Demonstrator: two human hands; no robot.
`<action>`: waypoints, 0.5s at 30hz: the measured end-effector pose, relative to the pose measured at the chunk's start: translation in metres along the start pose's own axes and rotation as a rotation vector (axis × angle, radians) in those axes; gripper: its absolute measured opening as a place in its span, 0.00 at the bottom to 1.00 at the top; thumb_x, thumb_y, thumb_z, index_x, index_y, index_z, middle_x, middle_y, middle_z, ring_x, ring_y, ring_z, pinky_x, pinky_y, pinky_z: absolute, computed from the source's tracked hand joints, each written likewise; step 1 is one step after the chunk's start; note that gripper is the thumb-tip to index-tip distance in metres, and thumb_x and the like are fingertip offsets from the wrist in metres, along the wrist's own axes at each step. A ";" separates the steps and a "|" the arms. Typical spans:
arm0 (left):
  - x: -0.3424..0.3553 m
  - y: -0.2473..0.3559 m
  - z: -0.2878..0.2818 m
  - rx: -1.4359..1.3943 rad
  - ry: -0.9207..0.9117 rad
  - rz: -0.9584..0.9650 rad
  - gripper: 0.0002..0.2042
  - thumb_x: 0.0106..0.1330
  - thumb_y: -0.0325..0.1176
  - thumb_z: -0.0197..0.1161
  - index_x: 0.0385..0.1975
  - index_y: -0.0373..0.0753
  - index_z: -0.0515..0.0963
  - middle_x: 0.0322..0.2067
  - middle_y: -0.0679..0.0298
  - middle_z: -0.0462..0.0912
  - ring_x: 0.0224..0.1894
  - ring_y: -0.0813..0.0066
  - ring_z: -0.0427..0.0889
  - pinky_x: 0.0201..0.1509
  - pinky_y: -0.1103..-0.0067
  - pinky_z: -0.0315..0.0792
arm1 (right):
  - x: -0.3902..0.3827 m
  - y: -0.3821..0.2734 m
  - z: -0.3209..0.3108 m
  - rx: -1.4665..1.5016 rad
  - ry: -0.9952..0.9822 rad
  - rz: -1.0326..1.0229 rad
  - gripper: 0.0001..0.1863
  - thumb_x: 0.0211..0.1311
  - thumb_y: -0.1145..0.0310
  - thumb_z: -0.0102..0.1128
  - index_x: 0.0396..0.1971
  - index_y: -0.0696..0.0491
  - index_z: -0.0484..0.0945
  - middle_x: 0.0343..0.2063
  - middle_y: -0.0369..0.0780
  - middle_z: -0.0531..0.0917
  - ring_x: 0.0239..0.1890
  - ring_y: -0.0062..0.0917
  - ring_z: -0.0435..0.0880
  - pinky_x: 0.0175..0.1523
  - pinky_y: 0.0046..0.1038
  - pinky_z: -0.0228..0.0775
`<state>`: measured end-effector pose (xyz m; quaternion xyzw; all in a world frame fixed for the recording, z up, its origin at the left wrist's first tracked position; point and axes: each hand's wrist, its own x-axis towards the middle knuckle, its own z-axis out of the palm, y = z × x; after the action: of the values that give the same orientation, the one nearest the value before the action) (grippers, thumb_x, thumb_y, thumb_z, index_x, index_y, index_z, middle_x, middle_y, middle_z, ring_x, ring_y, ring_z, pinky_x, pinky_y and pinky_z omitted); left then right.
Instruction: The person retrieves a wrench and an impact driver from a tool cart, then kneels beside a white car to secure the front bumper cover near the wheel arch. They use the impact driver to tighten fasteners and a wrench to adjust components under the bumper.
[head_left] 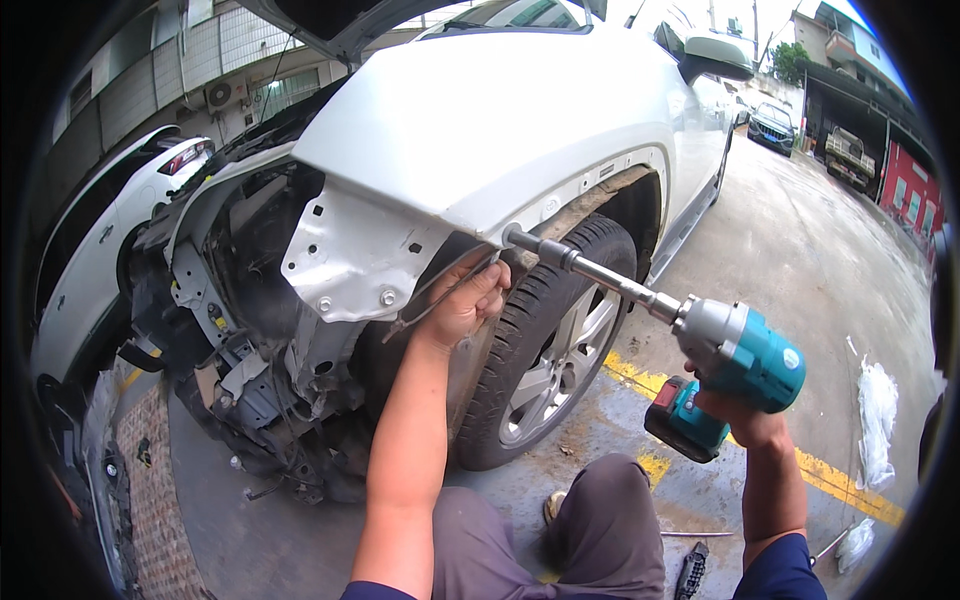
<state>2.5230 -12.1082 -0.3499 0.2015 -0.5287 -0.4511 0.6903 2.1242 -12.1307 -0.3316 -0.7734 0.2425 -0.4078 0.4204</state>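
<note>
My right hand (745, 410) is wrapped round the grip of a teal and grey cordless impact wrench (755, 355) with a dark red and black battery. A long extension with a socket (515, 236) runs from it to the lower front corner of a white car fender (480, 130), near the wheel arch. Just below the socket, my left hand (468, 302) is closed on a thin dark rod-like piece (425, 312), slanting under the fender edge. Whether that piece is loose or fixed cannot be made out. A bare metal bracket (365, 250) with bolts sits left of the hand.
The front wheel (550, 345) stands close by my hands. At left, the car's exposed front end (250, 350) shows brackets and wiring. Tools lie on the floor by my knees, including a dark one (691, 570). Crumpled clear plastic (876, 425) lies at right.
</note>
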 end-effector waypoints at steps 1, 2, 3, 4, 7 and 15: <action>-0.002 0.000 -0.002 -0.013 0.022 -0.003 0.18 0.72 0.28 0.52 0.60 0.44 0.69 0.33 0.65 0.75 0.19 0.90 0.58 0.23 0.89 0.54 | -0.001 -0.003 0.004 -0.251 0.001 -0.278 0.22 0.50 0.79 0.67 0.48 0.52 0.77 0.44 0.39 0.81 0.45 0.29 0.80 0.49 0.29 0.73; -0.004 0.000 -0.004 -0.026 0.047 -0.006 0.19 0.72 0.27 0.51 0.62 0.43 0.68 0.34 0.64 0.74 0.19 0.89 0.58 0.23 0.90 0.53 | -0.005 -0.006 0.009 -0.504 0.004 -0.555 0.19 0.51 0.77 0.66 0.46 0.51 0.78 0.44 0.41 0.81 0.44 0.30 0.81 0.47 0.29 0.73; -0.006 0.001 -0.002 -0.054 0.061 0.010 0.18 0.72 0.26 0.50 0.61 0.44 0.69 0.34 0.65 0.74 0.19 0.90 0.58 0.23 0.90 0.53 | -0.004 -0.025 0.012 -0.839 0.013 -0.720 0.15 0.51 0.72 0.67 0.42 0.52 0.80 0.40 0.41 0.82 0.39 0.34 0.83 0.44 0.28 0.74; -0.008 0.001 0.000 -0.054 0.082 0.030 0.18 0.72 0.26 0.50 0.60 0.44 0.70 0.34 0.65 0.74 0.20 0.90 0.58 0.23 0.91 0.53 | -0.004 -0.024 0.014 -0.717 0.015 -0.684 0.15 0.51 0.71 0.67 0.41 0.53 0.80 0.37 0.41 0.83 0.36 0.35 0.83 0.42 0.29 0.75; -0.013 0.000 0.012 -0.060 0.195 0.071 0.15 0.72 0.26 0.50 0.56 0.42 0.73 0.31 0.66 0.72 0.20 0.91 0.58 0.22 0.92 0.53 | -0.012 -0.018 0.019 -0.545 0.082 -0.576 0.16 0.50 0.72 0.66 0.41 0.54 0.80 0.34 0.41 0.83 0.34 0.37 0.83 0.40 0.30 0.76; -0.065 0.021 0.019 -0.572 0.276 -0.090 0.16 0.72 0.34 0.52 0.53 0.30 0.72 0.23 0.69 0.68 0.17 0.89 0.57 0.15 0.89 0.50 | -0.097 0.140 0.023 0.125 0.346 0.062 0.23 0.56 0.73 0.62 0.54 0.53 0.74 0.45 0.34 0.79 0.49 0.23 0.77 0.54 0.27 0.67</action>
<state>2.5119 -12.0393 -0.3625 0.0818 -0.2723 -0.5797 0.7636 2.0855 -12.1243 -0.4989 -0.6561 0.3093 -0.5359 0.4320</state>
